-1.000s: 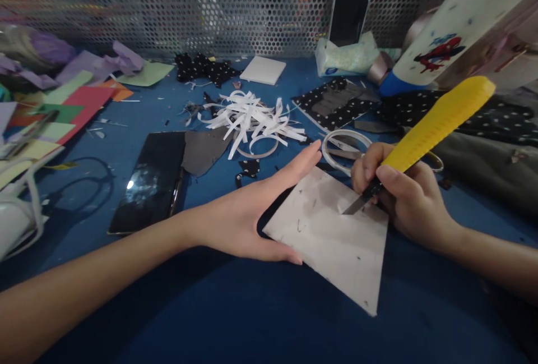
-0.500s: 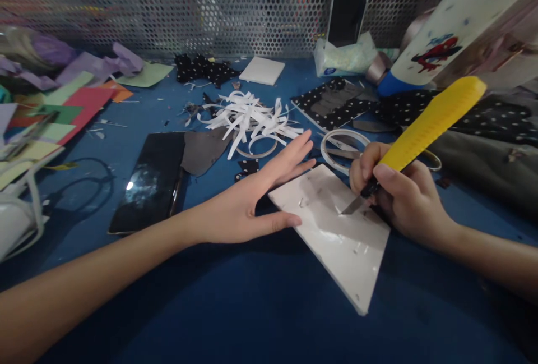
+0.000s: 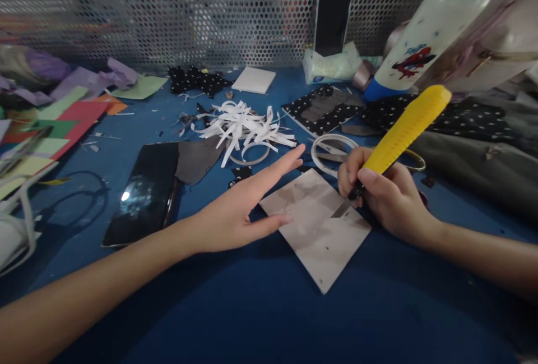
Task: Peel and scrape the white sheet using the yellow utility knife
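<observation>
My right hand (image 3: 386,196) grips a yellow utility knife (image 3: 399,131); its blade tip rests on a grey-white square board (image 3: 315,229) lying on the blue table (image 3: 252,308). My left hand (image 3: 244,207) hovers at the board's left edge, fingers stretched out and apart, thumb near the board's corner, holding nothing.
A black phone (image 3: 145,190) and a grey scrap lie to the left. White paper strips (image 3: 241,125), tape rings (image 3: 332,151), polka-dot black pieces (image 3: 321,106), a white-and-blue bottle (image 3: 424,38), coloured paper (image 3: 63,117), an upright phone (image 3: 332,10) against the perforated metal wall.
The board has turned and slid, showing its dull grey face as a smaller diamond. My left hand let go of its edge and opened. The view tilted down slightly.
</observation>
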`<act>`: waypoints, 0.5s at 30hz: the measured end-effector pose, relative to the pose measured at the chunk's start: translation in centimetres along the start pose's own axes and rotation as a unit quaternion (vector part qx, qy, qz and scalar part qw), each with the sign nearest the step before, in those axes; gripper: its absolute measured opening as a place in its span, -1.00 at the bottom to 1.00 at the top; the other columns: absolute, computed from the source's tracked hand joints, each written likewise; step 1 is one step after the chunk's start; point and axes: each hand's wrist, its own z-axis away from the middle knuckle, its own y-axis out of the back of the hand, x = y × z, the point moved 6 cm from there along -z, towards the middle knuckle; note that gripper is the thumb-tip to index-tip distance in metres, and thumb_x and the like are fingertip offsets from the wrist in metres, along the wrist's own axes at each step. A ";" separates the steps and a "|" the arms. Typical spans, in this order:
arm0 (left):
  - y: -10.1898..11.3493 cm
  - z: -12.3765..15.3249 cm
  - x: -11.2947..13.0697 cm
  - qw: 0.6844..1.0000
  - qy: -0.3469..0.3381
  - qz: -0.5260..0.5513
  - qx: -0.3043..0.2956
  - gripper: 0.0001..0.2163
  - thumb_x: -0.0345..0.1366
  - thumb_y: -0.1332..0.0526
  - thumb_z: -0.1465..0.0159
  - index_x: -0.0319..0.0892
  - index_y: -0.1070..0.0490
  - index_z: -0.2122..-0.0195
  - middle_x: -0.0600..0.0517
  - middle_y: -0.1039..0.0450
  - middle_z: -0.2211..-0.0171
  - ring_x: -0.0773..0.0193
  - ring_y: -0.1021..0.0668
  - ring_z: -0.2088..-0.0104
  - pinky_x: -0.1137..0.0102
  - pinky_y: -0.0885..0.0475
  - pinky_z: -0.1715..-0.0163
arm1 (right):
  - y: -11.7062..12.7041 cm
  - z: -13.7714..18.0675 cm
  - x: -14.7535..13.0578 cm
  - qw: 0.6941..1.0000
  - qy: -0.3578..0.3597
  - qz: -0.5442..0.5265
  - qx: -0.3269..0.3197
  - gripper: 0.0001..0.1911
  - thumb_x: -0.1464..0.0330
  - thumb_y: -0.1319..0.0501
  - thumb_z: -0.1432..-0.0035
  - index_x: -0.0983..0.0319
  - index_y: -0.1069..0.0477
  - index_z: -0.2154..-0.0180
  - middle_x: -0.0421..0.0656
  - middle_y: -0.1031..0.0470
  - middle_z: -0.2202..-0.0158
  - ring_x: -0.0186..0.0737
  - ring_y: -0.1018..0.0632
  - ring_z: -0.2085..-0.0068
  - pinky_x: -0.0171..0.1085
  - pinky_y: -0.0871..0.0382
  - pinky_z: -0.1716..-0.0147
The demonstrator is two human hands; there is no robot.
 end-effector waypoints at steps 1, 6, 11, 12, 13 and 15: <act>0.0 0.1 -0.1 1.000 0.002 -0.025 0.004 -0.23 -0.13 -0.23 -0.41 0.24 0.29 -0.47 0.16 0.25 -0.50 0.02 -0.09 -0.44 0.12 -0.08 -0.41 | 0.0 0.0 0.0 1.000 -0.001 0.001 -0.001 -0.73 0.16 -0.26 -0.29 0.19 -0.36 0.36 -0.24 -0.31 0.44 -0.34 -0.34 0.48 -0.32 -0.17 0.59; -1.4 0.8 0.5 0.987 0.063 -0.144 0.037 0.09 0.17 -0.36 -0.17 0.09 0.43 -0.48 -0.02 0.31 -0.51 -0.21 0.05 -0.45 -0.10 0.08 -0.40 | -0.1 0.2 -0.3 0.999 0.021 0.017 -0.021 -0.71 0.13 -0.25 -0.30 0.18 -0.34 0.35 -0.25 -0.28 0.44 -0.34 -0.33 0.48 -0.32 -0.17 0.59; -5.4 1.4 2.2 0.970 0.049 -0.237 0.000 0.37 0.43 -0.29 0.02 -0.10 0.73 -0.42 -0.20 0.49 -0.49 -0.26 0.20 -0.46 -0.20 0.21 -0.38 | -0.8 0.2 -1.3 0.992 0.078 0.081 -0.058 -0.73 0.21 -0.29 -0.27 0.20 -0.33 0.38 -0.25 -0.29 0.45 -0.35 -0.33 0.46 -0.31 -0.18 0.52; -5.9 1.4 2.4 0.965 0.046 -0.256 0.003 0.35 0.44 -0.25 -0.01 -0.15 0.71 -0.43 -0.22 0.48 -0.49 -0.22 0.21 -0.46 -0.18 0.20 -0.39 | -0.9 0.3 -1.4 0.990 0.086 0.086 -0.067 -0.74 0.23 -0.32 -0.24 0.20 -0.33 0.39 -0.25 -0.31 0.46 -0.35 -0.34 0.46 -0.31 -0.19 0.52; -6.1 1.4 2.4 0.957 0.056 -0.284 0.010 0.32 0.42 -0.25 -0.04 -0.18 0.67 -0.44 -0.22 0.46 -0.49 -0.18 0.22 -0.47 -0.14 0.17 -0.40 | -1.0 0.4 -1.4 0.989 0.091 0.085 -0.078 -0.75 0.25 -0.34 -0.21 0.20 -0.34 0.39 -0.25 -0.32 0.47 -0.35 -0.35 0.47 -0.31 -0.20 0.52; -6.4 1.3 2.6 0.945 0.050 -0.323 0.022 0.28 0.31 -0.32 -0.09 -0.24 0.59 -0.46 -0.21 0.43 -0.49 -0.13 0.24 -0.47 -0.10 0.13 -0.41 | -1.3 0.6 -1.1 0.988 0.095 0.076 -0.100 -0.76 0.30 -0.38 -0.16 0.20 -0.34 0.40 -0.26 -0.34 0.48 -0.36 -0.36 0.49 -0.32 -0.20 0.54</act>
